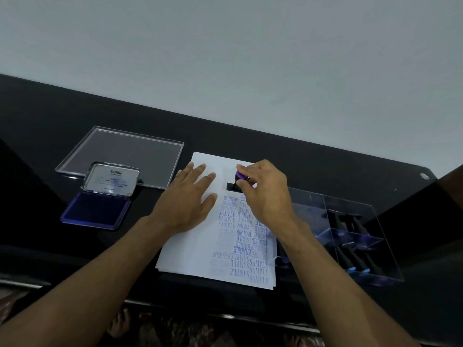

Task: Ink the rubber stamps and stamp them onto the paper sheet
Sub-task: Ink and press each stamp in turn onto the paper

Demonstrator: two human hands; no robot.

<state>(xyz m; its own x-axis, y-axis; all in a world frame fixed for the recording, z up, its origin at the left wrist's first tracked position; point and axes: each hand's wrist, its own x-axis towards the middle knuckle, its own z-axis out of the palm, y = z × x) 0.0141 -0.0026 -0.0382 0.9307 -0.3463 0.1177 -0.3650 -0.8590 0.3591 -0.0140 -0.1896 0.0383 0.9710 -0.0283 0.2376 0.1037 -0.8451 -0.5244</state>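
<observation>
— On the black table, what can be counted?

— One paper sheet is seen at the centre, crowded with blue prints along its right half: SAMPLE, AIR MAIL, FRAGILE, AMENDED. One ink pad is laid open to the left, its lid tilted up. One clear tray is set behind it.

— And the hands?

— Two. The left hand is spread flat on the sheet, fingers straight. One rubber stamp is pinched by the right hand and pressed upright onto the sheet's far part.

— Other stamps?

— Several are kept in one clear compartment box to the right; an exact count cannot be made, since they overlap behind glare. The pressed stamp's wording is hidden.
</observation>
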